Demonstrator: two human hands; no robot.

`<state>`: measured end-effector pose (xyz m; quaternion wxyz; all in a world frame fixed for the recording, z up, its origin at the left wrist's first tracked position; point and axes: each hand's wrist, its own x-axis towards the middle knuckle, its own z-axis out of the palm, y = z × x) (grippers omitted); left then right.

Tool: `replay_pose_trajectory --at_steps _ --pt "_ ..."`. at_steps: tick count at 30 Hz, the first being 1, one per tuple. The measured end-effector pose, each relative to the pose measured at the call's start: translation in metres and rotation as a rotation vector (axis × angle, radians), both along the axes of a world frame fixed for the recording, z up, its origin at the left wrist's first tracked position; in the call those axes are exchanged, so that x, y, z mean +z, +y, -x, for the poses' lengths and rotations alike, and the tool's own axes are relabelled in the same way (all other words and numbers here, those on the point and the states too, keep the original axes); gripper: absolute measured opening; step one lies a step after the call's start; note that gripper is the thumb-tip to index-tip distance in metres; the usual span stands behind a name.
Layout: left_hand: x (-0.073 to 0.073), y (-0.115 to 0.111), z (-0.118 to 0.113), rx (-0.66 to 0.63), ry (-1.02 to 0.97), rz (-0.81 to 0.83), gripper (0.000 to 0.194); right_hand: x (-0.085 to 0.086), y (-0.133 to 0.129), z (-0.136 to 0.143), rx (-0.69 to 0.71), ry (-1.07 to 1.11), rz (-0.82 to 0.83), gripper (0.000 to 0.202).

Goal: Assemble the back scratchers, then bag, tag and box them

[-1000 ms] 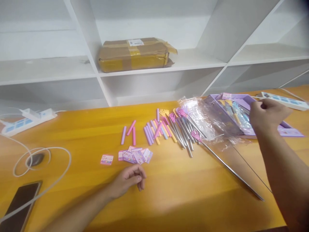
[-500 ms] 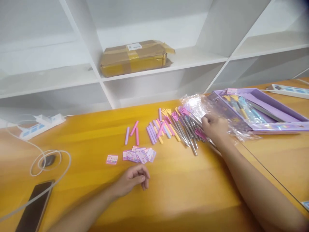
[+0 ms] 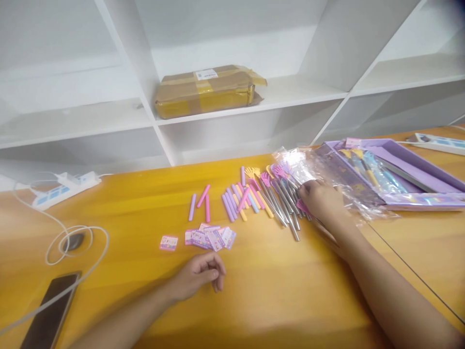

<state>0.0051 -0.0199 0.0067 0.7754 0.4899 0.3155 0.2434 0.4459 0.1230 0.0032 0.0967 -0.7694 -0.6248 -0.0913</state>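
My right hand reaches over the right end of a pile of back scratchers, its fingers closed and pinched down among them. What lies between the fingertips is hidden by the hand. The scratchers have silver metal rods and hand-shaped heads in pink, yellow and purple; one pink head shows just under the hand. Loosely curled, with the thumb apart and nothing visible in it, my left hand rests near the table's front. Beyond it lie small printed cards and pink, purple, yellow and blue tubes.
Clear plastic wrap and an open purple box with more scratchers sit at the right. A phone, a white cable and a power strip are at the left. A taped parcel stands on the shelf.
My right hand has shifted slightly down over the scratchers, its fingers reaching lower into the pile. The left hand stays in nearly the same place. The whole view has moved a little.
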Motion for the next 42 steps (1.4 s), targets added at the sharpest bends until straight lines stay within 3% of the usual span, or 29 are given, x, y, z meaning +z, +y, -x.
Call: replay_pose_trajectory --at_steps 12,15,17,19,22,26,30,38,42 --pt "-0.004 -0.004 0.000 -0.012 -0.010 -0.014 0.028 0.011 0.000 0.007 -0.177 0.223 0.076 0.036" --pt "0.003 0.000 0.010 0.160 -0.037 -0.281 0.027 0.017 -0.003 0.010 -0.228 0.276 0.072 0.039" --pt "0.016 0.015 0.022 0.437 -0.018 -0.606 0.033 0.020 -0.005 0.014 -0.227 0.300 0.054 0.040" --pt "0.030 0.037 0.035 0.672 0.171 -0.887 0.026 0.022 -0.005 0.018 -0.209 0.311 0.012 0.040" --pt "0.039 0.070 0.050 0.608 0.667 -1.104 0.019 0.020 -0.004 0.023 -0.186 0.309 -0.046 0.037" --pt "0.020 0.090 0.059 0.498 0.944 -1.114 0.029 0.013 -0.001 0.025 -0.135 0.264 -0.100 0.034" --pt "0.003 0.094 0.063 0.415 0.939 -1.029 0.026 0.009 -0.001 0.023 -0.073 0.254 -0.097 0.034" --pt "0.005 0.102 0.071 0.522 0.907 -0.880 0.008 0.017 -0.001 0.021 -0.090 0.363 -0.142 0.033" --pt "0.006 0.102 0.072 0.571 0.899 -0.780 0.038 0.019 -0.002 0.020 -0.081 0.392 -0.159 0.035"
